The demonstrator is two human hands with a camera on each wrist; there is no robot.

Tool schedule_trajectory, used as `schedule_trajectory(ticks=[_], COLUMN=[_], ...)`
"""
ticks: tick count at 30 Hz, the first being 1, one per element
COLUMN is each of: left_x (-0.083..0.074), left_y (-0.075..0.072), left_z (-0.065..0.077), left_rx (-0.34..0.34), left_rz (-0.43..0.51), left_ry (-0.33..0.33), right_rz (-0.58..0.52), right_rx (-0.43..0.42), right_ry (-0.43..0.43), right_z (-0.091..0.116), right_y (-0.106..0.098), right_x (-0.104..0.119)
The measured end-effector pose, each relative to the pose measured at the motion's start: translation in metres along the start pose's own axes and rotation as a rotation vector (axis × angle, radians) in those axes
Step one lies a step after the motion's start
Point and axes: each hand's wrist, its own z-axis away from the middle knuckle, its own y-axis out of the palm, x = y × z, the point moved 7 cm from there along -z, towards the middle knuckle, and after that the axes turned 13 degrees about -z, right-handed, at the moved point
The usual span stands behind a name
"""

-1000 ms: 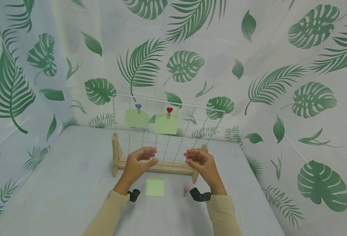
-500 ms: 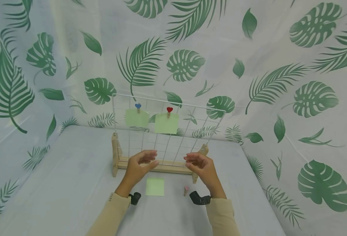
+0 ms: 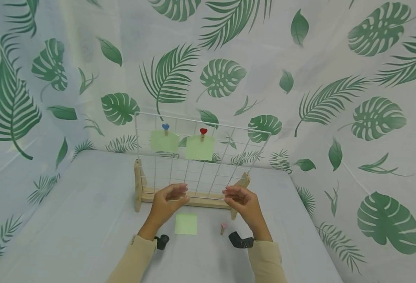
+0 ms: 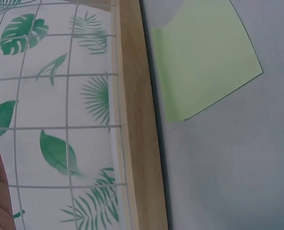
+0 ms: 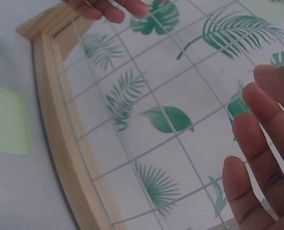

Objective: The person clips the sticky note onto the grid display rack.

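Note:
Both hands hover in front of a white wire grid (image 3: 179, 169) on a wooden stand (image 3: 200, 201), fingers loosely bent and nothing held. The left hand (image 3: 166, 202) is near the stand's left half, the right hand (image 3: 246, 204) near its right post. On the grid hang two green paper notes, the left one (image 3: 164, 142) under a blue heart clip (image 3: 165, 127), the right one (image 3: 200, 149) under a red heart clip (image 3: 203, 131). A third green note (image 3: 186, 224) lies flat on the table between the wrists. Right of it rests a small clothespin with a pink top (image 3: 223, 228).
A white cloth covers the table (image 3: 87, 220). Behind and on both sides stands a white sheet (image 3: 257, 67) printed with green leaves. Each wrist carries a black camera mount, the left one (image 3: 162, 241) and the right one (image 3: 240, 240).
Both hands have sunk slightly toward the table, the right one also shifting a touch to the right. The notes, the clips and the grid stay where they were.

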Motion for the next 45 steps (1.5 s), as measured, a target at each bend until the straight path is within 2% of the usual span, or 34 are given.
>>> schedule_trajectory(ticks=[8,15,25,36,45], left_x=[0.01,0.017,0.023,0.037,0.047], left_y=[0.003,0.007,0.012,0.013,0.016], left_z=[0.005,0.011,0.018,0.025,0.029], left_rx=[0.003,-0.001,-0.002,-0.012,-0.004], left_rz=[-0.015,0.023,0.038,0.036,0.054], left_ry=[-0.034,-0.07,-0.092,-0.152,-0.195], right_rz=[-0.003,0.005,0.006,-0.002,-0.016], right_rx=[-0.021,-0.032,-0.05,-0.095,-0.087], right_ry=[0.023,0.076,0.095,0.178,0.148], right_z=[0.005,0.012,0.019,0.028,0.03], right_y=[-0.001,-0.002,-0.005,-0.006,-0.003], right_x=[-0.009,-0.018,-0.028,-0.044,-0.049])
